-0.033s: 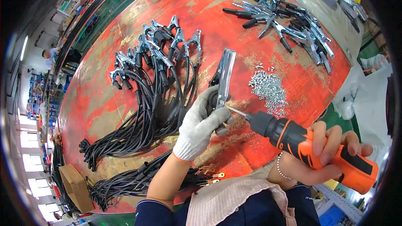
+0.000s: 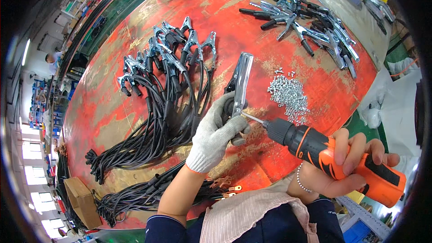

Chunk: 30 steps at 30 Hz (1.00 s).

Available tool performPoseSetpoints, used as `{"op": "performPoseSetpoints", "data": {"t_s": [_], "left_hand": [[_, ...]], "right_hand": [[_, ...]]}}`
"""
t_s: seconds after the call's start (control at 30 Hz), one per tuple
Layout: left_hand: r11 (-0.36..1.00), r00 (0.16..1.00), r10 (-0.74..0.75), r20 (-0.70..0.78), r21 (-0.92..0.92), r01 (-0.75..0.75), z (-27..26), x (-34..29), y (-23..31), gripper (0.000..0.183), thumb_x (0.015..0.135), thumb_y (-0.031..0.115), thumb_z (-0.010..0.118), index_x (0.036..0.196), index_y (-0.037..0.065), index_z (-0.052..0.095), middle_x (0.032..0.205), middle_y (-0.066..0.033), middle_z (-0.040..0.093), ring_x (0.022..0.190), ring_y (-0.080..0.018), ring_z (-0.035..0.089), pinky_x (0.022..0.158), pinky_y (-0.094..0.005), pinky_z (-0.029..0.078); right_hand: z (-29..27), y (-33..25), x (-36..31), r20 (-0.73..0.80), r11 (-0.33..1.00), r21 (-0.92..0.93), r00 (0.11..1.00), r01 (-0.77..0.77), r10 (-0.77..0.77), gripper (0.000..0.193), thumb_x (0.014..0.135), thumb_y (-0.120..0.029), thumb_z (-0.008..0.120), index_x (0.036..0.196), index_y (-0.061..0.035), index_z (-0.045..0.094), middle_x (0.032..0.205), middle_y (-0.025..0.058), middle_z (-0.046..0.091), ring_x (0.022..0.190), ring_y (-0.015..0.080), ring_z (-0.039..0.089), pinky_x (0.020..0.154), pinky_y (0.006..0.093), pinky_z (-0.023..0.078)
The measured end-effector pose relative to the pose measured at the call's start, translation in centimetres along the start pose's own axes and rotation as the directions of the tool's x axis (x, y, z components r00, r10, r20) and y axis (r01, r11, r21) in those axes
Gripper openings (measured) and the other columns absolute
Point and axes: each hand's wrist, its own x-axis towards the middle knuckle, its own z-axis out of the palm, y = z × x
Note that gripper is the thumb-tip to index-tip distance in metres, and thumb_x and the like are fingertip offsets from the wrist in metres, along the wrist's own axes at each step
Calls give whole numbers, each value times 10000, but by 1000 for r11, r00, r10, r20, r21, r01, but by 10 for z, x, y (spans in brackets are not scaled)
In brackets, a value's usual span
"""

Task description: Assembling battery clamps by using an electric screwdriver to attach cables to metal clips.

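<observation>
My left hand (image 2: 217, 130), in a pale knitted glove, is closed around a metal clamp (image 2: 243, 81) with black parts, its shiny jaw pointing up and away. Bare and wearing a beaded bracelet, my right hand (image 2: 355, 164) grips an orange and black cordless screwdriver (image 2: 310, 144). The thin bit of the tool reaches the lower end of the clamp, at a small screw (image 2: 239, 111) beside my gloved fingers. Black cables (image 2: 150, 121) with clamps (image 2: 168, 47) fitted on their ends lie to the left of my left hand. Beyond the screwdriver is a pile of small screws and nuts (image 2: 288, 96).
Loose clamps (image 2: 310, 27) are heaped at the far right of the red, worn table (image 2: 243, 27). Another bundle of black cables (image 2: 135, 198) with copper-coloured ring ends lies along the near edge, next to a cardboard box (image 2: 82, 202). A person (image 2: 51, 60) is at the far left.
The screwdriver and my right hand have shifted very slightly. My left hand and the clamp look unmoved.
</observation>
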Motion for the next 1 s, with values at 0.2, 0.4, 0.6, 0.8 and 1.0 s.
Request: {"op": "performPoseSetpoints", "data": {"t_s": [0.2,0.4,0.6,0.8,1.0], "left_hand": [[1000,1000,18,-8,17,-17,2,0,-1,532,823,35,572,1296,-39,339,1035,-108,551,717,-112,565,512,-196,431],[991,999,-3,-32,135,8,6,-2,-3,512,824,59,588,1274,-37,365,901,-63,550,680,-87,538,504,-184,417],[987,998,14,-54,160,-5,10,-4,-7,510,838,94,586,1281,-31,367,878,-44,546,676,-68,533,513,-168,423],[978,999,-33,-32,204,39,7,-4,-5,476,860,113,564,1276,-24,379,868,-39,542,676,-67,526,539,-178,430],[987,996,-55,70,155,43,6,-2,-1,461,873,123,557,1284,7,386,869,-31,541,674,-63,519,537,-177,416]], "right_hand": [[-3,0,-3,7,998,-51,999,-45,45,860,682,97,623,1387,-136,189,1076,82,461,617,168,491,564,325,422],[7,1,5,238,980,-80,951,-181,195,700,682,53,679,1269,-189,384,883,-23,459,559,90,484,557,228,416],[16,0,0,208,972,-121,952,-202,224,652,697,27,732,1221,-222,433,787,-26,452,531,109,466,556,259,425],[14,8,1,375,973,-55,899,-222,226,656,679,28,727,1202,-234,431,813,-14,469,538,117,471,545,277,418],[-2,7,3,502,982,75,858,-171,110,897,612,67,743,1352,-229,331,885,101,597,608,219,572,590,358,506]]}}
